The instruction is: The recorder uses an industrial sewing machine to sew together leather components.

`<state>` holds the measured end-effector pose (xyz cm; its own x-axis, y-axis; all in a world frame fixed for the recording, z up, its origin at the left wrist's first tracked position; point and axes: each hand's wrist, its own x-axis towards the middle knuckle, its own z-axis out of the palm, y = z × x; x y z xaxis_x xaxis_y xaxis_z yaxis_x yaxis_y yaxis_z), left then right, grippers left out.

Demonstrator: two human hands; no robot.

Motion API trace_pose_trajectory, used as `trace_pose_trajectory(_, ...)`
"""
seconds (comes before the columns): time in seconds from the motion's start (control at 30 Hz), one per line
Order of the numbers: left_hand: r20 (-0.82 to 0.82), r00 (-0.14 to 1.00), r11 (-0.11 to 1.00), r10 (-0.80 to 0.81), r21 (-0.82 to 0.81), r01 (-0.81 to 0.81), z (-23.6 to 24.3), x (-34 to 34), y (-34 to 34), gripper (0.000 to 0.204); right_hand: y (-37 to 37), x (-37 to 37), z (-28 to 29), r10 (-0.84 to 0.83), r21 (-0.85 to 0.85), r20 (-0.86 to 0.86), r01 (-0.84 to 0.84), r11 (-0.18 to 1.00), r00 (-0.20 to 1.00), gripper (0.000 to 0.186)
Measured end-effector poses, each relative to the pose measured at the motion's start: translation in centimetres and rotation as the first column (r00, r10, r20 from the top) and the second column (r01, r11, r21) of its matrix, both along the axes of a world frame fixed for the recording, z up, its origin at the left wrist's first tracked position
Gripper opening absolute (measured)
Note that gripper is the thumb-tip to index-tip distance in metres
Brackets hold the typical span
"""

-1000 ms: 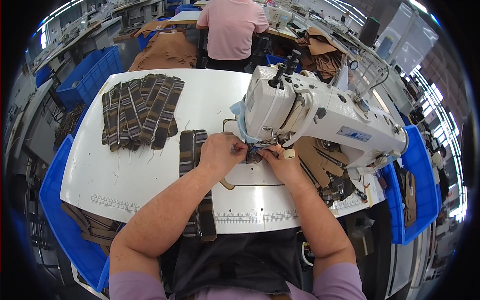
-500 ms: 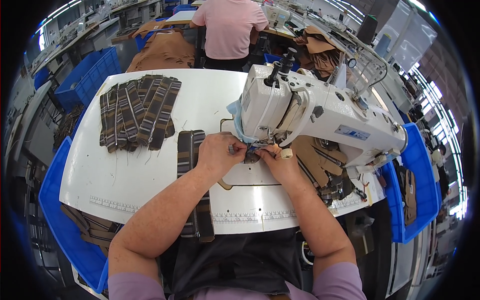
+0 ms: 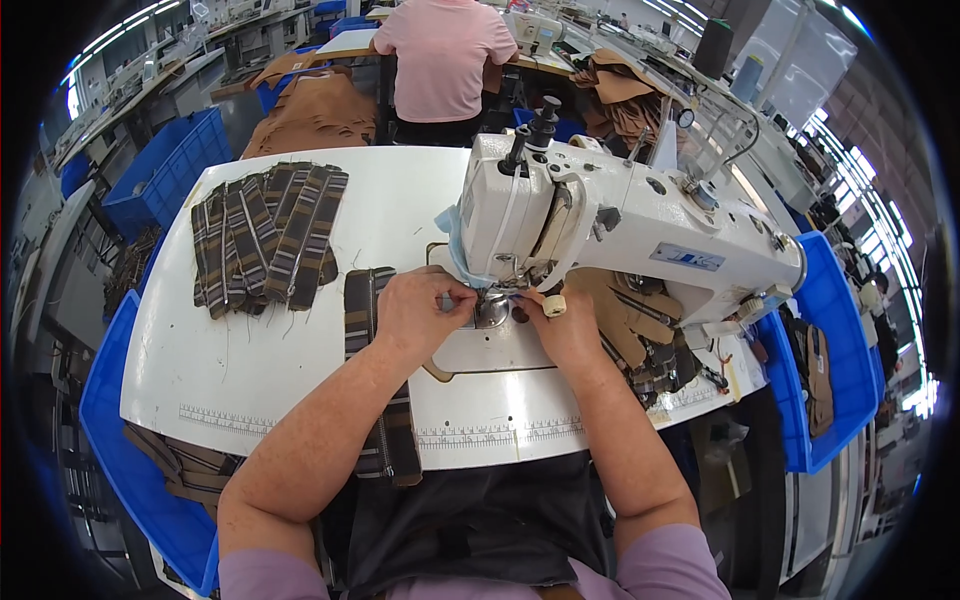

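At the white sewing machine, both of my hands work right by the needle area. My left hand is closed in a pinch just left of the presser foot; what its fingertips hold is too small to make out. On the right of the foot, my right hand also pinches, its fingertips close to the shiny metal plate. A cream-coloured band circles one of its fingers. Under my left wrist and forearm lies a dark striped fabric strip with a zipper, reaching over the table's front edge.
Striped zipper strips lie piled on the table's left. Brown fabric pieces are heaped under the machine arm. Blue bins flank the table at left and right. A person in a pink shirt sits ahead.
My fingertips have drawn slightly apart, and more of the metal plate shows between them. The whole view has shifted a little; the strip stays under my left arm.
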<state>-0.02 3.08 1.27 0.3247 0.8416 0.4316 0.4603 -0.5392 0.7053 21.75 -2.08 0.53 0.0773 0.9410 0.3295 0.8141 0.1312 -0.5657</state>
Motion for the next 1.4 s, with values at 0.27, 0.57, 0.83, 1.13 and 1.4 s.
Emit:
trace_pose_trajectory(0.27, 0.206, 0.979, 0.939, 0.009, 0.333, -0.079, 0.1, -1.0, 0.9, 0.015, -2.7, 1.7, 2.0, -0.404, 0.389, 0.284, 0.281, 0.877, 0.869, 0.011)
trace_pose_trajectory(0.57, 0.015, 0.991, 0.954, -0.133, 0.271, 0.124, 0.7, -0.4, -0.2, 0.016, -7.7, 5.5, 3.2, -0.512, 0.476, 0.19, 0.378, 0.794, 0.837, 0.012)
trace_pose_trajectory(0.83, -0.37, 0.863, 0.851, -0.344, 0.265, 0.453, -0.3, -0.2, -2.1, 0.058, -16.3, 13.7, 0.3, -0.266, 0.349, -0.638, 0.579, 0.736, 0.722, 0.016)
trace_pose_trajectory(1.13, -0.5, 0.834, 0.892, -0.231, 0.234, 0.387, -0.8, 1.5, -2.6, 0.041, -21.5, 28.4, -1.3, -0.753, 0.3, -0.367, 0.836, 0.46, 0.546, 0.019)
trace_pose_trajectory(1.4, -0.521, 0.738, 0.889, -0.429, -0.098, 0.448, 1.8, 2.9, -7.2, 0.034, -15.9, 34.7, -0.8, -0.773, 0.283, -0.157, 0.778, 0.56, 0.614, 0.015)
